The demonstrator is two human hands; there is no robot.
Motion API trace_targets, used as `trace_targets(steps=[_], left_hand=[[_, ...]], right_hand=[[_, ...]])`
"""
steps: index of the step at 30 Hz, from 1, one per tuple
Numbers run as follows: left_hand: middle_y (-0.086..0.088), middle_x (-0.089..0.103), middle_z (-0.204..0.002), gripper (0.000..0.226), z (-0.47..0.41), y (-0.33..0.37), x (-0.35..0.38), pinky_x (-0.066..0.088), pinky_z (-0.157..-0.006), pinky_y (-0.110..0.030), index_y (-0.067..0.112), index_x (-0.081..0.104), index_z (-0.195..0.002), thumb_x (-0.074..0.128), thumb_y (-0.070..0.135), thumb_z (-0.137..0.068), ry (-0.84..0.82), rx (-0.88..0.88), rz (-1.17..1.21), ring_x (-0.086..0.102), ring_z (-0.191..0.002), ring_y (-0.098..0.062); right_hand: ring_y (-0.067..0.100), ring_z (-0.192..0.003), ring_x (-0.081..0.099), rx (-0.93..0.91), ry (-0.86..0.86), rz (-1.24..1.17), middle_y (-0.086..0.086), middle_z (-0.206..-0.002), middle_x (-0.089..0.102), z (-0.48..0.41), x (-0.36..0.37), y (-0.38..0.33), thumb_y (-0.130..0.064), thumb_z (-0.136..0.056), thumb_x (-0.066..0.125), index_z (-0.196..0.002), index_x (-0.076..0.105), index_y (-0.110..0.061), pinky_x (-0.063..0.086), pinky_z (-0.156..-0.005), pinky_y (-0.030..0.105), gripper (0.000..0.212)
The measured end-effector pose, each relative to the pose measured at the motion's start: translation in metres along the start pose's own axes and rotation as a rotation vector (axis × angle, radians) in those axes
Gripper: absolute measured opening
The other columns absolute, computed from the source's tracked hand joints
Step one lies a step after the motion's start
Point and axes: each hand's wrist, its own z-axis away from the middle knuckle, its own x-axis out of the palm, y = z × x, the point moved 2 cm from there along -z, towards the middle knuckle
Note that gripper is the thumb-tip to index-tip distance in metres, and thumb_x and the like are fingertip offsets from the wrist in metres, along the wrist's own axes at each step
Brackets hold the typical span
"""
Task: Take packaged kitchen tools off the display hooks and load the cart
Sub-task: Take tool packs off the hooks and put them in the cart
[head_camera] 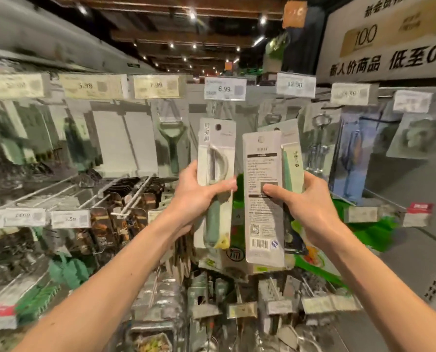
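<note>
My left hand (199, 196) grips a packaged peeler (215, 153) with a green handle, its front card facing me, held upright in front of the display. My right hand (303, 201) grips two more carded packages: one (262, 161) turned back side out, showing printed text and a barcode, and a second one (292, 158) with a green tool behind it. Both hands are raised at the level of the middle row of display hooks (125, 199). No cart is in view.
Rows of hooks carry more packaged tools: a green peeler (172, 138), corkscrews (319, 138), dark packages (133, 217) on the lower left. Price tags (224, 88) line the top rail. Green packaging (364, 232) lies behind my right hand. A sign (389, 39) hangs upper right.
</note>
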Motion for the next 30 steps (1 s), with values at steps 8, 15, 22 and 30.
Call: trace_targets(steps=[8, 15, 22, 30], left_hand=[[-0.017, 0.075, -0.095, 0.033, -0.023, 0.006, 0.013, 0.061, -0.066, -0.038, 0.011, 0.064, -0.112, 0.057, 0.04, -0.096, 0.047, -0.076, 0.098, 0.074, -0.077, -0.028], [0.001, 0.064, -0.126, 0.06, -0.059, 0.02, 0.001, 0.051, -0.099, -0.044, 0.028, 0.042, -0.137, 0.071, 0.014, -0.086, 0.179, 0.119, -0.297, 0.066, -0.107, -0.017], [0.003, 0.025, -0.162, 0.087, -0.085, 0.042, 0.003, 0.036, -0.112, -0.052, 0.039, 0.018, -0.152, 0.066, 0.015, -0.083, 0.091, 0.298, -0.551, 0.034, -0.143, -0.022], [0.007, 0.017, -0.164, 0.061, -0.089, 0.063, 0.005, 0.016, -0.112, -0.035, 0.038, 0.021, -0.152, 0.049, 0.019, -0.102, 0.141, 0.57, -0.551, 0.019, -0.145, -0.008]], right_hand=[[0.008, -0.084, 0.074, -0.037, -0.064, 0.014, -0.008, -0.098, 0.075, -0.027, -0.007, 0.004, -0.017, -0.081, 0.079, -0.111, 0.065, -0.023, 0.059, -0.066, 0.024, 0.034], [0.004, -0.081, 0.073, -0.079, -0.096, -0.011, -0.011, -0.095, 0.074, -0.041, -0.015, 0.0, -0.013, -0.082, 0.078, -0.101, 0.064, -0.029, 0.056, -0.061, 0.018, 0.028], [0.001, -0.075, 0.072, -0.108, -0.123, -0.048, -0.013, -0.083, 0.074, -0.05, -0.018, -0.004, -0.007, -0.08, 0.078, -0.093, 0.064, -0.027, 0.053, -0.056, 0.013, 0.028], [0.003, -0.081, 0.073, -0.119, -0.15, -0.051, -0.012, -0.089, 0.076, -0.053, -0.018, -0.006, -0.007, -0.08, 0.078, -0.103, 0.066, -0.023, 0.054, -0.059, 0.014, 0.03]])
